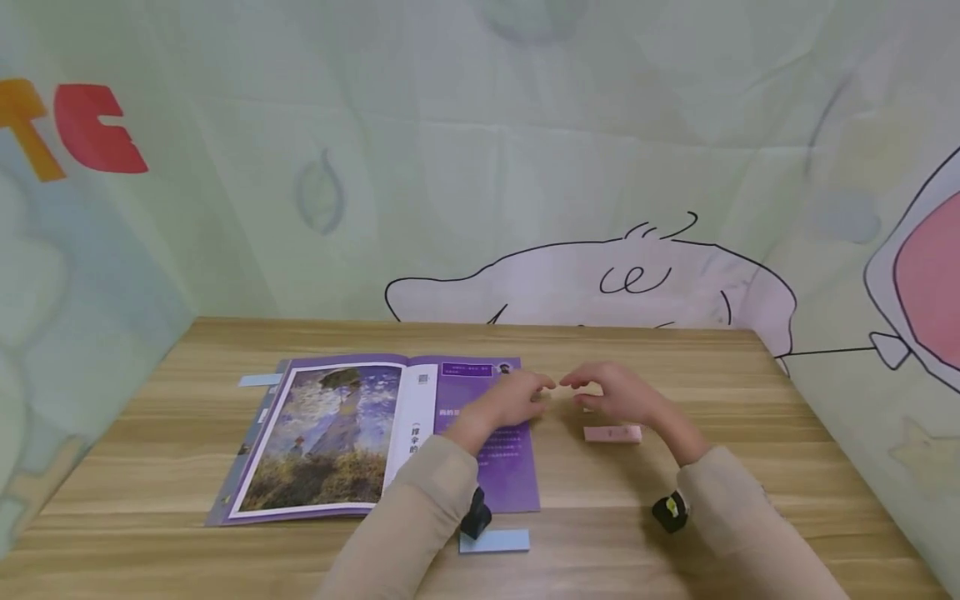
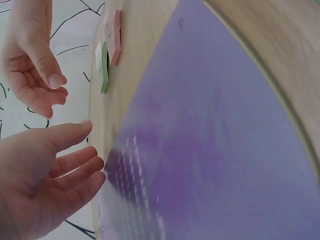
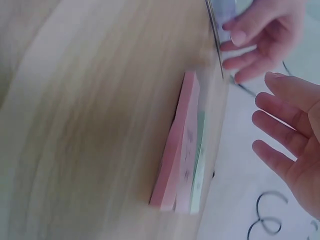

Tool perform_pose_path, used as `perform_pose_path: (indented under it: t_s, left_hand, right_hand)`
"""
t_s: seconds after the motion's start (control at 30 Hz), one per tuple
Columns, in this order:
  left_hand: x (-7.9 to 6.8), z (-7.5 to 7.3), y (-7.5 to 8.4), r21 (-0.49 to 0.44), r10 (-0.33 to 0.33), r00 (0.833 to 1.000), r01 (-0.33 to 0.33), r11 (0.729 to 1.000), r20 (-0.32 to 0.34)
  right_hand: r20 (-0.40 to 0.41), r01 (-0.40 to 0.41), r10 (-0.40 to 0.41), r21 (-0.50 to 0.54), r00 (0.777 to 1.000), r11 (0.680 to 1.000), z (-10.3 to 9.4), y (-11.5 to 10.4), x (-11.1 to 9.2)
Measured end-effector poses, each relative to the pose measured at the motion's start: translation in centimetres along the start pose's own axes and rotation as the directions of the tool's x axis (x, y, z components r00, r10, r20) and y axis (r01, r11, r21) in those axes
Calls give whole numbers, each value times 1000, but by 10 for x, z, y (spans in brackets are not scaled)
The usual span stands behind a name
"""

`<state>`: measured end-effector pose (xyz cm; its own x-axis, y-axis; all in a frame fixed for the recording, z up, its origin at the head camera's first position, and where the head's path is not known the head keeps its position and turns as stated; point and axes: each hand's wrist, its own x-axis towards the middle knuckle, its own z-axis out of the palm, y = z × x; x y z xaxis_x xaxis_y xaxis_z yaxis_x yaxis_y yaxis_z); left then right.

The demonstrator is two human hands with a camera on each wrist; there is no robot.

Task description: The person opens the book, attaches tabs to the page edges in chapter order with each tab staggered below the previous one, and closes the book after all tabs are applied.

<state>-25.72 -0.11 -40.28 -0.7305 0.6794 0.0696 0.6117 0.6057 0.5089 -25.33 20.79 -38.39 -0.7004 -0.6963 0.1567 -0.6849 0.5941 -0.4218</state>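
My left hand [image 1: 513, 398] hovers over the right page of an open picture book [image 1: 495, 483], fingers loosely bent and holding nothing. Facing it, my right hand [image 1: 613, 392] is just above the table with bent, empty fingers. The fingertips of the two hands are close together but apart. Below the right hand lies a pink strip-shaped pad [image 1: 612, 434], with printing on its side. Beside it, a green pad [image 3: 200, 160] shows in the right wrist view; in the head view the right hand mostly hides it.
A light blue strip [image 1: 494, 541] lies in front of the book, near the left sleeve. Another pale blue strip [image 1: 259, 380] sits at the book's far left edge. The wooden table [image 1: 600, 550] meets a printed cloth backdrop [image 1: 480, 167] at its back and sides.
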Motion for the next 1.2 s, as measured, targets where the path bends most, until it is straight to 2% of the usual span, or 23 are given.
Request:
perform_pose_path:
  t_s: [0.23, 0.43, 0.53, 0.8, 1.03, 1.2]
  left_hand:
    - [7, 8, 4, 29, -11, 1000, 10, 1000, 11]
    - [11, 15, 7, 28, -23, 1000, 23, 999, -15]
    - [13, 19, 8, 41, -29, 999, 30, 999, -26]
    - [21, 24, 10, 70, -47, 998, 49, 996, -43]
    - [27, 28, 15, 38, -76, 996, 78, 996, -42]
    - [30, 29, 19, 97, -53, 998, 55, 994, -25]
  right_hand:
    - [18, -116, 115, 44, 993, 992, -10, 24, -16]
    - [57, -180, 177, 54, 983, 982, -12, 46, -27]
    - [73, -204, 200, 61, 977, 977, -12, 50, -29]
    - [98, -242, 237, 50, 967, 969, -14, 54, -33]
    - [118, -247, 240, 54, 964, 967, -13, 57, -35]
    - [134, -239, 230, 57, 964, 969, -12, 56, -35]
